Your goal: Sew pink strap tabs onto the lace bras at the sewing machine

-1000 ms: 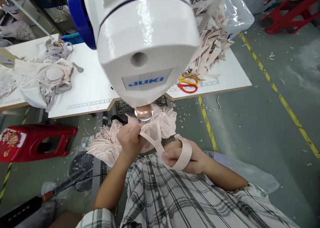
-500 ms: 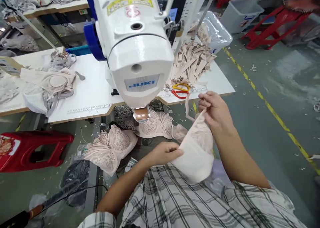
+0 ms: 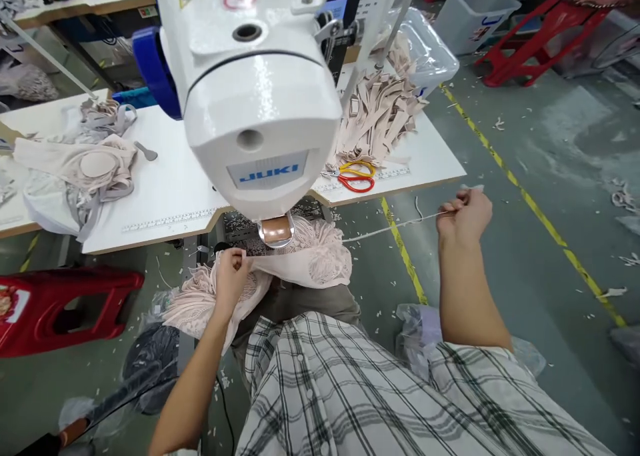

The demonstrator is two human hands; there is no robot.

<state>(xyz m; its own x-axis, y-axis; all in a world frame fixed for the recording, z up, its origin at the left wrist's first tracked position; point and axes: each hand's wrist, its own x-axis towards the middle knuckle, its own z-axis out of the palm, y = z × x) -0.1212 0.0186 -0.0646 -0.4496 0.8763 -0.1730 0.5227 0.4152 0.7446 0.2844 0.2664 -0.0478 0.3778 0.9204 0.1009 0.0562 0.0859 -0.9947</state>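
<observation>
My left hand (image 3: 232, 276) is closed on the left end of a pale pink lace bra piece (image 3: 310, 264), stretched below the head of a white sewing machine (image 3: 265, 123). Out to the right, my right hand (image 3: 465, 213) pinches a thin pale strap (image 3: 395, 227) that runs taut toward the lace piece. A small whitish bit shows above my right fingers. Under and left of my left hand lies a heap of pink lace bras (image 3: 193, 303) by my lap.
Red and yellow scissors (image 3: 357, 176) lie on the white table (image 3: 430, 156) beside a pile of beige strips (image 3: 377, 119). Grey and beige pieces (image 3: 93, 169) sit at left. A red stool (image 3: 115, 303) stands lower left; a clear bin (image 3: 430, 56) is behind.
My left hand has moved left to the machine, and my right hand has moved out to the right. The lace piece has shifted left from my front to below the machine head.
</observation>
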